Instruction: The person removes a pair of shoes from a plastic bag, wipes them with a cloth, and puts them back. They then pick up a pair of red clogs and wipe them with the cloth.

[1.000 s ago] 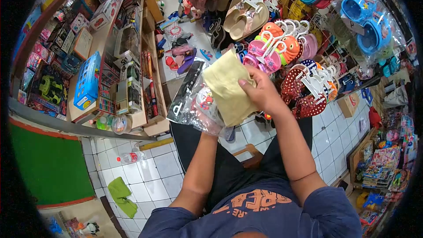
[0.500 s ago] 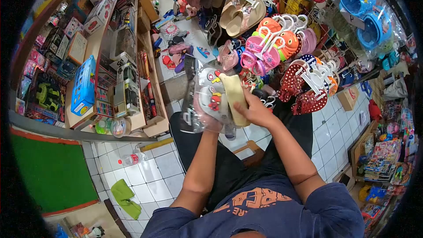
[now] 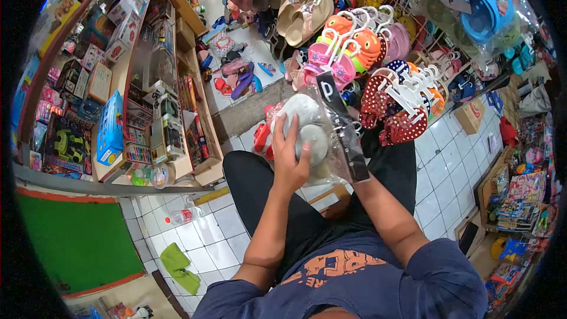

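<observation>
Grey soles (image 3: 315, 142) up, likely steadying bagged shoes (image 3: 302, 106) with left hand (image 3: 289, 162) spread open across them, right hand hidden behind the card (image 3: 342, 121), grip unclear.

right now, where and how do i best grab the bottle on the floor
Probably the middle of the bottle, from straight above, thumb and fingers making the grip across its long sides: it lies on its side, red cap to the left. The left hand looks nearer.
</observation>
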Tool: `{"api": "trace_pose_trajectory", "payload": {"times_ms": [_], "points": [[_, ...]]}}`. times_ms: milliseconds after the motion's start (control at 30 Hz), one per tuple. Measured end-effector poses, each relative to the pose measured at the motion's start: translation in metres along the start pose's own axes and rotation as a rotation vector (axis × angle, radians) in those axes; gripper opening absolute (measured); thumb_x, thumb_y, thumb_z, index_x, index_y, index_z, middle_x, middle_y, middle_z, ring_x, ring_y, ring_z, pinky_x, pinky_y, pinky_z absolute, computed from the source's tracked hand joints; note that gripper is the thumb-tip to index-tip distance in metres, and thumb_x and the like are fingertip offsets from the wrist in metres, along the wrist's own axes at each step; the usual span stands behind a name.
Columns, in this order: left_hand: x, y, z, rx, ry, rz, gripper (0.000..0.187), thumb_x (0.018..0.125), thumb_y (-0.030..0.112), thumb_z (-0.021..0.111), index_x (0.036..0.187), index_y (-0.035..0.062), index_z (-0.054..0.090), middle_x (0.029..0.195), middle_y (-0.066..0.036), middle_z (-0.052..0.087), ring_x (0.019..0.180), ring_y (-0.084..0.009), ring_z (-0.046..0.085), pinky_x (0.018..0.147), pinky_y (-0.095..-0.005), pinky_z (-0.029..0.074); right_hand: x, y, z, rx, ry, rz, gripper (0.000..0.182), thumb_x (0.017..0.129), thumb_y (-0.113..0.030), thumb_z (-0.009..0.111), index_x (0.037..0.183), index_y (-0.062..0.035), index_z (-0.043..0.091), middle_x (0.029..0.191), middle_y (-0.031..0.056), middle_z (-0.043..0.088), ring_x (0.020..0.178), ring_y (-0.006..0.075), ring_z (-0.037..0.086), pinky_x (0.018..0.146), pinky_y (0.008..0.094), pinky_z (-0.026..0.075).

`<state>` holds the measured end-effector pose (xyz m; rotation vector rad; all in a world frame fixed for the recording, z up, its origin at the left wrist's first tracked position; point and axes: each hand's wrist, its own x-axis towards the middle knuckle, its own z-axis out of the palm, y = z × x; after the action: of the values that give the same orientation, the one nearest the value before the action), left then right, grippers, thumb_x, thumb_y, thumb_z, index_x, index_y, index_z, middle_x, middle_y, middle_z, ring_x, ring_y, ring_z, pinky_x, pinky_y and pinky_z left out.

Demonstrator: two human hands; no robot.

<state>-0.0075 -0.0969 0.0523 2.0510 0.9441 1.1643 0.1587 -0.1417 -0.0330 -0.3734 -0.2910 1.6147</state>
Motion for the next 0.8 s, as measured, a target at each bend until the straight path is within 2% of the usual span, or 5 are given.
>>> {"api": "trace_pose_trajectory", "payload": {"times_ms": [167, 267, 567, 667, 800], "points": [[0.001, 0.031, -0.024, -0.02, -0.074, -0.264, 0.042, 0.087, 0.008, 0.056, 0.129, 0.0078, 0.061, 0.14, -0.019, 0.048, 0.133, -0.0366, 0.043, 0.104, -0.0417, 0.039, -0.012, -0.014, 0.047, -0.613, 0.253, -0.171, 0.046, 0.106, -0.021, 0.035, 0.149, -0.0039, 0.031, 0.144, 0.0105, 0.045, 0.126, 0.0203, 0.05, 0.107, 0.0328, 0.042], [0.015, 0.03, -0.035, -0.009, -0.08, -0.235, 0.048, 0.081, -0.004, 0.056, 0.126, 0.0103, 0.062, 0.136, -0.015, 0.052, 0.12, -0.0248, 0.055, 0.076, -0.0275, 0.05, 0.003, -0.007, 0.02, -0.345, 0.084, -0.024, 0.047, 0.107, -0.025, 0.034, 0.149, -0.0055, 0.032, 0.142, 0.0116, 0.046, 0.124, 0.023, 0.052, 0.107, 0.0358, 0.041], [-0.001, -0.03, -0.002, -1.064, 0.168, -0.856, 0.052, 0.1, 0.033, 0.042, 0.145, 0.006, 0.044, 0.148, -0.012, 0.043, 0.135, -0.0255, 0.043, 0.11, -0.039, 0.036, 0.001, -0.011, 0.022, -0.888, 0.247, -0.01, 0.038, 0.089, -0.026, 0.07, 0.118, -0.002, 0.063, 0.102, 0.007, 0.069, 0.092, 0.0157, 0.065, 0.081, 0.0318, 0.05], [-0.058, -0.152, 0.029, -1.555, 0.038, -0.664, 0.054, 0.101, 0.034, 0.042, 0.143, 0.0004, 0.041, 0.136, -0.017, 0.054, 0.122, -0.0315, 0.056, 0.105, -0.0426, 0.043, -0.007, -0.019, 0.042, -1.236, 0.191, 0.004, 0.04, 0.089, -0.025, 0.07, 0.118, 0.0008, 0.061, 0.101, 0.0119, 0.07, 0.094, 0.0181, 0.065, 0.084, 0.033, 0.05], [-0.068, -0.125, 0.025, -1.576, 0.105, -0.629, 0.054, 0.101, 0.034, 0.042, 0.143, 0.0003, 0.042, 0.135, -0.017, 0.054, 0.121, -0.0314, 0.056, 0.105, -0.0427, 0.044, -0.021, -0.033, 0.066, -1.254, 0.075, -0.038, 0.042, 0.093, -0.021, 0.063, 0.126, 0.0029, 0.056, 0.108, 0.0179, 0.067, 0.1, 0.022, 0.065, 0.089, 0.0355, 0.049]]}}
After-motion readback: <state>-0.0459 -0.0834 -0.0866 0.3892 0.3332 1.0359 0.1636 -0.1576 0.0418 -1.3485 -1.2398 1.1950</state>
